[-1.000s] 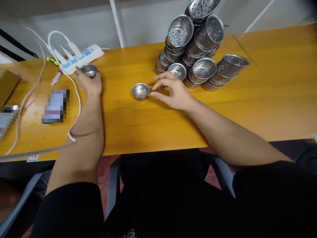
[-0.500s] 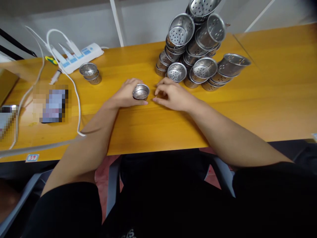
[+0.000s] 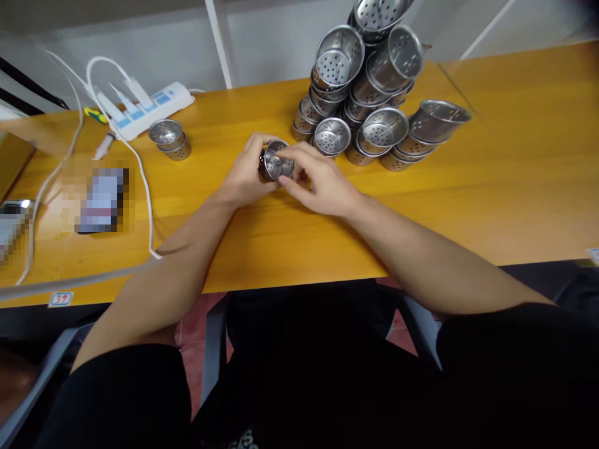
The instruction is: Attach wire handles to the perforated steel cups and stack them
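Note:
A small perforated stainless-steel cup (image 3: 272, 163) is tilted between my hands, with its open mouth facing right and up. My left hand (image 3: 250, 171) is wrapped round the left side of the cup. At its right rim is my right hand (image 3: 316, 178), with the index finger reaching over into the mouth and the thumb at the lower edge. The other right fingers are curled and partly hidden, so I cannot tell whether they hold anything small. Just behind my right hand stands another perforated cup (image 3: 332, 136), at the front of a pile of stacked cups (image 3: 339, 59).
More stacked cups (image 3: 440, 121) lean at the pile's right. Two nested cups (image 3: 169, 138) stand at the left, near a white power strip (image 3: 154, 109). A phone (image 3: 103, 199) and a white cable (image 3: 145, 181) lie on the left of the wooden table (image 3: 299, 249).
My left hand has raised the cup slightly, moved it right and tilted its mouth toward my right hand. My right hand has moved left, its index finger now in the cup's mouth.

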The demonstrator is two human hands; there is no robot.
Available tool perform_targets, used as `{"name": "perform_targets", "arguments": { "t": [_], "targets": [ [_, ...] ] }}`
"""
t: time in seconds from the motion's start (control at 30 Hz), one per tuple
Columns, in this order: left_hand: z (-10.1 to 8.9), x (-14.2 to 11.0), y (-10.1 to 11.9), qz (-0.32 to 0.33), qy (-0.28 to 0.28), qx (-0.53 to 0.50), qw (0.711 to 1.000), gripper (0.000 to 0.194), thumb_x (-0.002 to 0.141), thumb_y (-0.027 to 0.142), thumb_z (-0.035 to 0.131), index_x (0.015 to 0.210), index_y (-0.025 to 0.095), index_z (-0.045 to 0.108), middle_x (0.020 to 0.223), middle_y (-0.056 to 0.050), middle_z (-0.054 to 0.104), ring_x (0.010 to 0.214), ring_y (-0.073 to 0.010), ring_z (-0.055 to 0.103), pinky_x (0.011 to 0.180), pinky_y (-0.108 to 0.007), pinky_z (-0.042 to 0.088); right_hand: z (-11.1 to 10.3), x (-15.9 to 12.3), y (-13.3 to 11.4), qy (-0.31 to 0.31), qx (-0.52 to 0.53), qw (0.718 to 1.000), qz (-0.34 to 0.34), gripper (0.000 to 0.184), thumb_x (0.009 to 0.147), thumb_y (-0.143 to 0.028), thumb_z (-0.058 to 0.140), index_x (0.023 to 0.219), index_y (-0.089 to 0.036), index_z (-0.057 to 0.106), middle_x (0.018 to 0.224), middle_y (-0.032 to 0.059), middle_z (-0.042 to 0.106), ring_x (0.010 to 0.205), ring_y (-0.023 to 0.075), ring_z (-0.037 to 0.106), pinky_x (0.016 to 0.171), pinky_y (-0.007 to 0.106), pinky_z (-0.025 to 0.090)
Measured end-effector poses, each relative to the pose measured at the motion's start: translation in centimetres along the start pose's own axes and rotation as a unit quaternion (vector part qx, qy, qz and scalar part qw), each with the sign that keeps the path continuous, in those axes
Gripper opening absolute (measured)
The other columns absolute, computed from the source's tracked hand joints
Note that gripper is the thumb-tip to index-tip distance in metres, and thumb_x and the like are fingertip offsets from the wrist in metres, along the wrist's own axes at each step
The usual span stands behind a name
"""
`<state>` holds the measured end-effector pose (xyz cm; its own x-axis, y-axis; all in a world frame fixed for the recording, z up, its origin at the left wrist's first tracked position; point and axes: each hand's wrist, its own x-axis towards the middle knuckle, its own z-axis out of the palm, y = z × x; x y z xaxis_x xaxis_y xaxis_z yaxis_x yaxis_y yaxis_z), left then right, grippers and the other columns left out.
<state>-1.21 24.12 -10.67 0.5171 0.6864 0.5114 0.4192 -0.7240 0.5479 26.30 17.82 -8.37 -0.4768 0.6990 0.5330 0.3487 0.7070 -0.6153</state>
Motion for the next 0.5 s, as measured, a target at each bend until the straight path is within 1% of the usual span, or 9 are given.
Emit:
{"name": "perform_targets", "arguments": {
  "t": [0.07,0.1,0.2,0.27,0.3,0.37,0.43,0.47,0.5],
  "targets": [
    [0.1,0.1,0.3,0.007,-0.01,0.006,1.0,0.085,0.099,0.091,0.09,0.161,0.04,0.064,0.166,-0.008,0.076,0.16,-0.0441,0.077,0.143,-0.074,0.064,0.3,0.0,0.2,-0.015,-0.001,1.0,-0.009,0.06,0.121,-0.073,0.078,0.163,-0.03,0.082,0.158,0.0173,0.084,0.138,0.0456,0.081,0.126,0.07,0.071],
    [0.2,0.1,0.2,0.009,-0.014,0.007,1.0,0.084,0.097,0.088,0.091,0.161,0.042,0.064,0.167,-0.008,0.076,0.161,-0.0455,0.077,0.144,-0.074,0.064,0.4,0.0,0.3,-0.024,-0.003,1.0,-0.013,0.058,0.122,-0.073,0.077,0.16,-0.029,0.083,0.154,0.0164,0.085,0.135,0.0436,0.082,0.124,0.067,0.071],
    [0.2,0.2,-0.3,0.038,-0.014,0.009,0.999,0.083,0.098,0.081,0.09,0.166,0.041,0.064,0.168,-0.01,0.077,0.159,-0.0472,0.079,0.141,-0.073,0.068,0.3,0.0,0.6,-0.038,0.001,0.999,-0.015,0.046,0.126,-0.071,0.073,0.141,-0.03,0.087,0.138,0.0127,0.085,0.111,0.0346,0.08,0.106,0.057,0.073],
    [0.2,0.2,-0.8,0.064,-0.004,0.012,0.998,0.081,0.105,0.078,0.086,0.171,0.038,0.061,0.169,-0.013,0.075,0.16,-0.0466,0.078,0.139,-0.073,0.069,0.3,-0.1,0.7,-0.026,0.009,1.0,-0.012,0.043,0.128,-0.071,0.07,0.125,-0.03,0.085,0.127,0.0115,0.082,0.1,0.031,0.076,0.095,0.052,0.071],
    [0.2,0.2,-1.1,0.07,0.004,0.014,0.997,0.081,0.108,0.079,0.084,0.173,0.037,0.06,0.17,-0.014,0.074,0.162,-0.0464,0.077,0.14,-0.074,0.068,0.3,-0.1,0.7,-0.017,0.016,1.0,-0.008,0.044,0.128,-0.071,0.069,0.123,-0.03,0.083,0.124,0.0111,0.081,0.097,0.03,0.074,0.092,0.051,0.07],
    [0.0,0.3,-1.5,0.06,0.01,0.016,0.998,0.086,0.11,0.088,0.083,0.174,0.036,0.059,0.172,-0.015,0.072,0.164,-0.0461,0.073,0.144,-0.077,0.063,0.4,-0.1,0.8,-0.002,0.031,1.0,0.003,0.043,0.128,-0.072,0.07,0.132,-0.031,0.083,0.125,0.0108,0.079,0.093,0.0287,0.071,0.089,0.051,0.07],
    [-0.1,0.3,-1.6,0.048,0.003,0.014,0.999,0.095,0.105,0.1,0.083,0.174,0.039,0.058,0.172,-0.015,0.072,0.165,-0.046,0.07,0.147,-0.08,0.059,0.6,-0.1,0.8,0.001,0.038,0.999,0.013,0.051,0.125,-0.074,0.074,0.153,-0.032,0.081,0.131,0.0112,0.079,0.092,0.0297,0.071,0.09,0.054,0.072],
    [-0.2,0.3,-1.5,0.046,-0.005,0.013,0.999,0.097,0.103,0.102,0.083,0.174,0.04,0.058,0.172,-0.014,0.072,0.164,-0.0457,0.07,0.147,-0.081,0.059,0.7,-0.1,0.9,-0.001,0.035,0.999,0.015,0.055,0.124,-0.075,0.075,0.16,-0.033,0.08,0.133,0.0116,0.078,0.095,0.0313,0.071,0.092,0.056,0.073],
    [-0.2,0.2,-1.3,0.044,-0.013,0.013,0.999,0.096,0.103,0.101,0.084,0.174,0.042,0.057,0.172,-0.013,0.072,0.164,-0.0453,0.071,0.146,-0.08,0.06,0.8,-0.1,0.9,-0.007,0.029,0.999,0.013,0.056,0.124,-0.076,0.074,0.162,-0.034,0.081,0.133,0.0119,0.078,0.099,0.0334,0.072,0.095,0.058,0.073]
  ]
}}
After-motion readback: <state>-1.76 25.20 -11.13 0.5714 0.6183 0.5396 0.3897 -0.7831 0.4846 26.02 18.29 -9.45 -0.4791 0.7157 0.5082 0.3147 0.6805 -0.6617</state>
